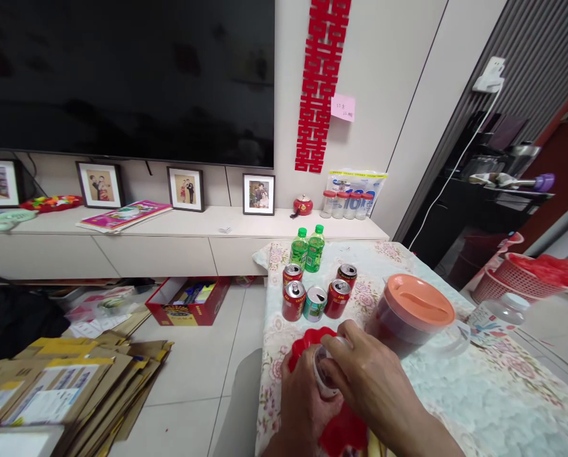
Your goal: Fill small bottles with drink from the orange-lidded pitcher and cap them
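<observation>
My left hand (pixel 303 390) grasps a clear cup (pixel 329 387), fingers curled around its side; the fingers of my right hand (pixel 367 362) bend over its rim, and I cannot tell whether they grip it. Under both sets of fingers I see a red wavy-edged dish (pixel 345 431); beyond them, on the worktop (pixel 459 397), opened cans (pixel 315 304) and green-capped bottles (pixel 299 252); to their right, a lidded pitcher (pixel 419 308).

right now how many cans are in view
5: front-left can, red; back-left can, red, behind it; green can, front middle; front-right can, red; back-right can, behind that one. Others could be hidden.
</observation>
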The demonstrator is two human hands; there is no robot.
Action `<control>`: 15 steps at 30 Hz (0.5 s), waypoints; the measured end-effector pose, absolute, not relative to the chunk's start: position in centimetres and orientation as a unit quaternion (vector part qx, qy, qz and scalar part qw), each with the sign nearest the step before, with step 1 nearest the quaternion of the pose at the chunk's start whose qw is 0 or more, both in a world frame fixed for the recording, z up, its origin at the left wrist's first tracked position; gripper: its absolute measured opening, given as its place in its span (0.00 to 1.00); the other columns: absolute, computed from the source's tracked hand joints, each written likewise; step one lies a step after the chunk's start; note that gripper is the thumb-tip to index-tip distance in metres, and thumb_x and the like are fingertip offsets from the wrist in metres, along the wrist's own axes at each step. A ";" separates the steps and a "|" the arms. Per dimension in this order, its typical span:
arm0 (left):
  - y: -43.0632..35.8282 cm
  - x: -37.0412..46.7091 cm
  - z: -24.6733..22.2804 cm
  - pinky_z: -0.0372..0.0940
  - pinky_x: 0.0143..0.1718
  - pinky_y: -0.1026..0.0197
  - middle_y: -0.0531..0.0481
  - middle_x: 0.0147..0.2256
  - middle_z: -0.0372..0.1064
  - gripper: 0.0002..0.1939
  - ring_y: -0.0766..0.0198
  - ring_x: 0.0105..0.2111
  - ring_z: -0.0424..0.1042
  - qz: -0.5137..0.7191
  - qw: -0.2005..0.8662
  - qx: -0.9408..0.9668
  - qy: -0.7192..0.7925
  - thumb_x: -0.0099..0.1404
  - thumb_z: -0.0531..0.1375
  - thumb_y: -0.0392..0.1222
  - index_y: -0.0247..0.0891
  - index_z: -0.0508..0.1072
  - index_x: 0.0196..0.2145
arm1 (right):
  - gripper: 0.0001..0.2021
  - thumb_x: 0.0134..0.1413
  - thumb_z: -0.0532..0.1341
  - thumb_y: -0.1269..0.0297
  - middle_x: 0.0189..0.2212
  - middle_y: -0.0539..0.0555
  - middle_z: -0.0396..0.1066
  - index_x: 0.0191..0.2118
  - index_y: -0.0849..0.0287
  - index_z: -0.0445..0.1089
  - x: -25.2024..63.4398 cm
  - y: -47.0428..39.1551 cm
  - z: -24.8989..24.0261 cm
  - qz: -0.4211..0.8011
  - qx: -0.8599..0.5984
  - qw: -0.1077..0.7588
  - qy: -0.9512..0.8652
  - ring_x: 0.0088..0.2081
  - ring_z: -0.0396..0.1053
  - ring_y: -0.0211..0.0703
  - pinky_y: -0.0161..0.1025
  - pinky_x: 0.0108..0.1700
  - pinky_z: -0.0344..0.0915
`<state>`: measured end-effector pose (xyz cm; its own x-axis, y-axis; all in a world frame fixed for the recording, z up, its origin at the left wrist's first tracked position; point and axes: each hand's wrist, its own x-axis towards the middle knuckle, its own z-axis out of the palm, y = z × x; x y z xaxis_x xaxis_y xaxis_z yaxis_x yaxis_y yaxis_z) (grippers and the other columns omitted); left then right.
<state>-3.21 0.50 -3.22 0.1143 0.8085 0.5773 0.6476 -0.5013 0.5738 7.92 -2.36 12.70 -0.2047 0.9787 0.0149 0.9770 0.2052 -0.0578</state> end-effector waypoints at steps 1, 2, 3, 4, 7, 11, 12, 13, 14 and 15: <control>0.5 -3.2 -3.4 0.77 0.50 0.33 0.48 0.40 0.85 0.22 0.41 0.39 0.85 0.455 0.083 0.739 0.490 0.52 0.64 0.45 0.49 0.74 0.47 | 0.09 0.69 0.58 0.69 0.42 0.58 0.72 0.46 0.52 0.75 8.1 -2.4 12.8 0.020 -0.627 0.023 -0.779 0.37 0.78 0.58 0.50 0.37 0.70; 0.6 -3.2 -3.5 0.77 0.49 0.33 0.48 0.40 0.85 0.23 0.41 0.39 0.85 0.457 0.081 0.739 0.488 0.52 0.64 0.45 0.49 0.73 0.48 | 0.10 0.69 0.58 0.69 0.43 0.58 0.72 0.47 0.51 0.75 8.2 -2.4 12.9 0.023 -0.624 0.023 -0.781 0.38 0.78 0.58 0.50 0.37 0.71; 0.6 -3.2 -3.5 0.77 0.49 0.33 0.48 0.41 0.85 0.23 0.41 0.39 0.85 0.459 0.083 0.740 0.486 0.53 0.64 0.45 0.49 0.73 0.48 | 0.11 0.69 0.58 0.70 0.44 0.58 0.72 0.49 0.50 0.75 8.3 -2.5 13.0 0.027 -0.622 0.021 -0.782 0.39 0.78 0.58 0.50 0.37 0.72; 0.6 -3.2 -3.6 0.76 0.49 0.33 0.48 0.40 0.85 0.23 0.41 0.39 0.85 0.459 0.091 0.739 0.485 0.53 0.64 0.45 0.49 0.72 0.48 | 0.12 0.68 0.58 0.71 0.45 0.58 0.72 0.51 0.50 0.75 8.5 -2.6 13.2 0.034 -0.620 0.019 -0.783 0.40 0.79 0.59 0.51 0.37 0.72; 0.5 -3.2 -3.6 0.75 0.49 0.33 0.49 0.40 0.85 0.24 0.41 0.40 0.85 0.465 0.116 0.732 0.484 0.52 0.65 0.44 0.49 0.70 0.48 | 0.17 0.66 0.55 0.74 0.48 0.61 0.71 0.55 0.53 0.72 8.8 -2.9 13.7 0.057 -0.618 0.015 -0.784 0.41 0.80 0.60 0.54 0.38 0.75; 0.3 -3.2 -3.6 0.75 0.50 0.32 0.50 0.40 0.85 0.27 0.42 0.39 0.85 0.471 0.110 0.730 0.483 0.51 0.65 0.42 0.49 0.69 0.50 | 0.18 0.67 0.53 0.74 0.48 0.61 0.70 0.57 0.54 0.71 8.8 -2.8 13.7 0.076 -0.622 0.023 -0.779 0.41 0.80 0.60 0.56 0.39 0.75; 0.3 -3.2 -3.6 0.75 0.50 0.32 0.50 0.39 0.85 0.26 0.42 0.39 0.85 0.472 0.105 0.731 0.483 0.51 0.65 0.42 0.49 0.70 0.50 | 0.17 0.67 0.53 0.73 0.47 0.60 0.70 0.56 0.54 0.71 8.8 -2.7 13.6 0.076 -0.624 0.024 -0.777 0.41 0.80 0.60 0.56 0.39 0.75; 0.3 -3.2 -3.6 0.75 0.50 0.33 0.50 0.39 0.85 0.25 0.42 0.38 0.85 0.471 0.099 0.730 0.484 0.52 0.64 0.42 0.49 0.70 0.49 | 0.16 0.68 0.53 0.73 0.47 0.60 0.70 0.54 0.55 0.72 8.7 -2.6 13.5 0.074 -0.627 0.026 -0.775 0.40 0.79 0.60 0.56 0.38 0.74; 0.4 -3.2 -3.5 0.75 0.49 0.33 0.50 0.38 0.85 0.24 0.42 0.38 0.85 0.471 0.093 0.730 0.486 0.52 0.64 0.43 0.49 0.71 0.48 | 0.14 0.68 0.53 0.72 0.46 0.60 0.70 0.53 0.56 0.72 8.6 -2.5 13.3 0.071 -0.629 0.028 -0.773 0.39 0.79 0.60 0.55 0.38 0.74; 0.4 -3.2 -3.5 0.76 0.48 0.34 0.50 0.38 0.85 0.23 0.42 0.38 0.85 0.469 0.088 0.731 0.488 0.52 0.64 0.43 0.49 0.71 0.48 | 0.12 0.68 0.53 0.71 0.45 0.61 0.70 0.51 0.56 0.72 8.5 -2.4 13.2 0.068 -0.632 0.029 -0.771 0.38 0.79 0.60 0.55 0.38 0.74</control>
<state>-3.17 0.40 -3.49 0.0831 0.7955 0.6002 0.6308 -0.5082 0.5863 8.54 -2.38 13.17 -0.1986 0.9792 -0.0422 0.9714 0.1909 -0.1413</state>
